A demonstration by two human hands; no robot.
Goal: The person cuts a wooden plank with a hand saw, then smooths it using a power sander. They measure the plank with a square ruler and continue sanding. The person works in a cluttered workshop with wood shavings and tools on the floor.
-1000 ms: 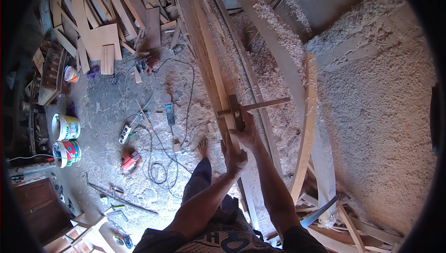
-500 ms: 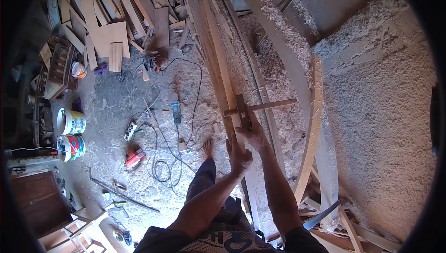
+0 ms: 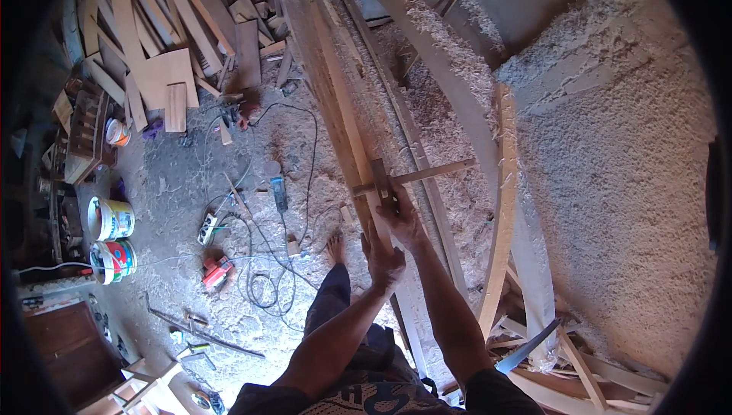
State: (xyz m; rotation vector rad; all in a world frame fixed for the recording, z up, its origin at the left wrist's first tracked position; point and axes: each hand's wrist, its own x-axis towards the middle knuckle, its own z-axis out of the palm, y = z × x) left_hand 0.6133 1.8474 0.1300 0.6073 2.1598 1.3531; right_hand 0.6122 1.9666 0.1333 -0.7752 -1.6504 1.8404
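Right hand (image 3: 397, 214) grips wooden gauge (image 3: 380, 174) across pale strip (image 3: 351, 121), left hand (image 3: 386, 264) clasps its near end; seemingly gauging, next move wanting steady pressure.

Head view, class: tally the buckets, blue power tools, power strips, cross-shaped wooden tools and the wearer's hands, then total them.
White plastic buckets with coloured labels: 3
Slim blue power tool: 1
White rectangular power strip: 1
Brown cross-shaped wooden tool: 1
Bare hands: 2
Total: 8
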